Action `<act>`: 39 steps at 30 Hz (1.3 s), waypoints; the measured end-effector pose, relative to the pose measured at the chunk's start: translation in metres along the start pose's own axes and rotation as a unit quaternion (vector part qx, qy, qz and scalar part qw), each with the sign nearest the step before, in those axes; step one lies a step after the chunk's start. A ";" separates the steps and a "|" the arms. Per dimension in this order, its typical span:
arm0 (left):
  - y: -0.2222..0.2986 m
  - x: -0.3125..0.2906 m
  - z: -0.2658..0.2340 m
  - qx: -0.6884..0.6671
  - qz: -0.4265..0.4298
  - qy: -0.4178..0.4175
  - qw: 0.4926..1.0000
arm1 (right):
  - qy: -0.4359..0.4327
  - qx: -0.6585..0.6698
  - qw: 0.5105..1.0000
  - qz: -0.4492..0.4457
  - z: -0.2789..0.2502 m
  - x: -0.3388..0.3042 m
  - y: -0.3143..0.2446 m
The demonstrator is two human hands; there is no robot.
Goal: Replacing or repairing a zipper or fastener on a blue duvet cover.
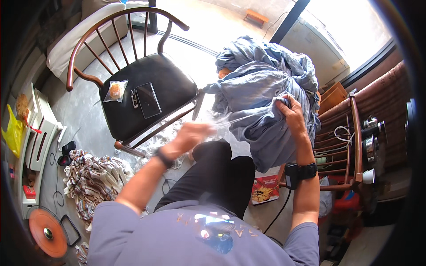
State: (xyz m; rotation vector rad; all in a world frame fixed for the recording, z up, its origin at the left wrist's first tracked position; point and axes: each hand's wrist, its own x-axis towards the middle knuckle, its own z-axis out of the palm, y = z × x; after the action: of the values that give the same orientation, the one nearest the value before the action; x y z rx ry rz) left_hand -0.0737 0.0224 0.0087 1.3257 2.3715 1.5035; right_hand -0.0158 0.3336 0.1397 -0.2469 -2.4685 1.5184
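A large heap of blue-grey cloth [262, 93] lies bunched up in front of me, to the right of my knees. My right hand [293, 115] grips a gathered fold of it, fingers closed. Thin white threads [228, 122] stretch from near that fold across to my left hand [193, 135]. The left hand is blurred by motion above my knee, its fingers drawn together around the threads' end. Beneath it, a pile of loose white threads [162, 148] covers part of the floor.
A wooden chair with a black seat [146, 84] bears a phone [148, 100], nail clippers [134, 98] and a small wrapped packet [116, 91]. Striped fabric [95, 181] lies at left, near an orange round object [46, 232]. A wooden rack [339, 164] stands right, beside a red package [265, 189].
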 end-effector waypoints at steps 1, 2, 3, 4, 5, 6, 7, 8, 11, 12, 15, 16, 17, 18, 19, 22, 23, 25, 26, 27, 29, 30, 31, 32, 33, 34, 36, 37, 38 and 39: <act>-0.010 -0.027 -0.033 -0.062 -0.048 0.020 0.997 | 0.006 0.004 1.000 0.003 -0.006 0.000 0.012; -0.058 -0.082 -0.057 -0.068 -0.136 0.099 0.983 | 0.012 -0.007 1.000 -0.014 -0.006 0.003 0.018; -0.054 -0.115 -0.092 -0.059 -0.224 0.165 0.959 | 0.029 -0.021 0.999 -0.025 -0.011 0.002 0.026; -0.083 -0.174 -0.125 -0.133 -0.380 0.242 0.883 | 0.036 -0.038 0.998 -0.035 -0.010 0.002 0.025; -0.108 -0.238 -0.143 -0.095 -0.324 0.372 0.864 | 0.034 -0.032 0.998 -0.034 -0.004 0.003 0.025; -0.115 -0.308 -0.176 -0.345 -0.408 0.465 0.706 | 0.011 0.020 1.000 -0.021 0.001 0.003 0.023; -0.106 -0.330 -0.173 -0.326 -0.446 0.576 0.603 | -0.012 0.068 0.998 -0.008 0.007 0.002 0.020; -0.105 -0.327 -0.166 -0.306 -0.467 0.542 0.628 | -0.047 0.098 0.994 0.004 0.017 0.001 0.012; -0.074 -0.196 -0.103 -0.249 -0.447 0.386 0.767 | -0.110 0.139 0.984 0.002 0.026 -0.007 0.005; -0.059 -0.142 -0.080 -0.304 -0.362 0.356 0.806 | -0.113 0.138 0.984 -0.001 0.029 -0.008 0.001; 0.004 -0.005 -0.029 -0.327 -0.111 0.125 0.930 | -0.160 0.068 0.985 -0.004 0.037 -0.009 -0.010; 0.031 0.031 -0.005 -0.355 -0.061 0.111 0.926 | -0.153 0.033 0.987 -0.016 0.040 -0.009 -0.010; 0.057 0.058 0.005 -0.329 -0.053 0.041 0.942 | -0.145 0.000 0.989 -0.027 0.041 -0.009 -0.011; 0.063 0.076 0.022 -0.226 -0.051 -0.009 0.973 | -0.147 -0.003 0.989 -0.019 0.044 -0.011 -0.021; 0.065 0.086 0.034 -0.120 -0.046 -0.062 0.990 | -0.145 -0.005 0.989 -0.019 0.042 -0.010 -0.019; 0.051 0.062 0.019 -0.096 0.018 -0.027 0.995 | -0.019 -0.059 0.996 -0.057 0.031 -0.008 -0.009; 0.028 0.034 0.007 -0.155 -0.006 0.077 0.985 | -0.016 -0.058 0.997 -0.054 0.025 -0.008 -0.003; -0.016 -0.037 -0.056 -0.218 -0.220 0.219 0.925 | 0.017 0.008 1.000 -0.010 0.009 -0.007 0.017; -0.044 -0.085 -0.089 -0.325 -0.277 0.346 0.836 | 0.002 -0.024 1.000 -0.015 0.007 -0.009 0.015; -0.104 -0.166 -0.131 -0.604 -0.216 0.334 0.691 | 0.000 -0.017 1.000 -0.016 0.011 -0.009 0.009; -0.093 -0.236 -0.160 -0.470 -0.328 0.543 0.614 | -0.022 0.047 0.998 0.034 0.019 -0.012 0.002; -0.093 -0.235 -0.154 -0.430 -0.393 0.539 0.609 | -0.037 0.062 0.996 0.052 0.021 -0.013 0.004; -0.097 -0.229 -0.140 -0.388 -0.456 0.531 0.600 | -0.038 0.063 0.996 0.052 0.023 -0.015 0.003; -0.085 -0.194 -0.117 -0.373 -0.413 0.424 0.714 | -0.060 0.078 0.994 0.053 0.028 -0.017 -0.001; -0.075 -0.152 -0.090 -0.374 -0.356 0.386 0.764 | -0.082 0.095 0.991 0.053 0.032 -0.018 -0.004; -0.037 -0.091 -0.063 -0.306 -0.339 0.329 0.827 | -0.099 0.112 0.987 0.052 0.033 -0.020 -0.006; 0.006 -0.010 -0.023 -0.297 -0.237 0.133 0.915 | -0.105 0.107 0.988 0.040 0.035 -0.020 -0.008; 0.024 0.023 0.002 -0.411 -0.099 0.080 0.903 | -0.113 0.107 0.987 0.030 0.038 -0.019 -0.010; 0.054 0.052 0.015 -0.356 -0.091 0.010 0.930 | -0.107 0.071 0.991 0.046 0.037 -0.021 -0.019; 0.063 0.071 0.037 -0.255 -0.024 0.023 0.966 | -0.108 0.069 0.991 0.046 0.039 -0.022 -0.026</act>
State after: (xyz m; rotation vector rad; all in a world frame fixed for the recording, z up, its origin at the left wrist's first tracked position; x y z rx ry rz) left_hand -0.0627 0.1073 0.0641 1.1052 1.8261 1.9616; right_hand -0.0066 0.2826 0.1440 -0.1816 -2.5288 1.8343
